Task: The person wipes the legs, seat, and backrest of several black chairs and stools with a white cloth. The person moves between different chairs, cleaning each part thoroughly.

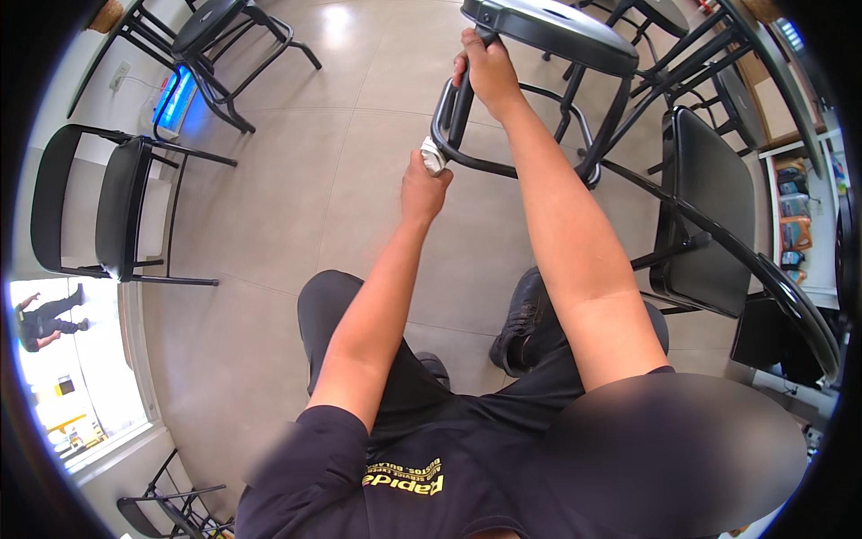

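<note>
A black metal stool with a round seat stands in front of me at the top of the view. My right hand is wrapped round the top of one of its legs, just below the seat. Lower on that leg, my left hand is closed on a crumpled white cloth. The cloth presses against the leg near the curved foot ring. Part of the cloth is hidden inside the fingers.
Black folding chairs stand at the left and right. Another stool is at the upper left. A blue-lit box sits by the left wall, and a shelf with packages stands at the far right. Grey tiled floor lies between.
</note>
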Action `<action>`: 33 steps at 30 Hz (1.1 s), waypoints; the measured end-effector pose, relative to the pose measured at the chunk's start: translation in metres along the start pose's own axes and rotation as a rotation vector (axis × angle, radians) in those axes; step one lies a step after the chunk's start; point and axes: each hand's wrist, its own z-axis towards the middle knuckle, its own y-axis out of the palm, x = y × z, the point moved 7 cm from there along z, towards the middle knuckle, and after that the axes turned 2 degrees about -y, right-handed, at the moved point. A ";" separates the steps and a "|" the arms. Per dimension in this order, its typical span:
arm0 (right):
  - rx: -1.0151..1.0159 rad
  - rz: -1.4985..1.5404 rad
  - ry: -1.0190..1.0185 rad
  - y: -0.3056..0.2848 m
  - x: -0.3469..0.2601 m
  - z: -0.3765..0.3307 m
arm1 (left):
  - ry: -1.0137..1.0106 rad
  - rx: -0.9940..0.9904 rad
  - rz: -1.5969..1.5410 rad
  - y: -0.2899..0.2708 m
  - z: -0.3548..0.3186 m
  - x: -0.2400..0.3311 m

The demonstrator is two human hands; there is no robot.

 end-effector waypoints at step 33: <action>0.355 -0.098 -0.038 0.001 0.003 -0.021 | -0.479 -0.939 -0.755 0.027 0.002 -0.016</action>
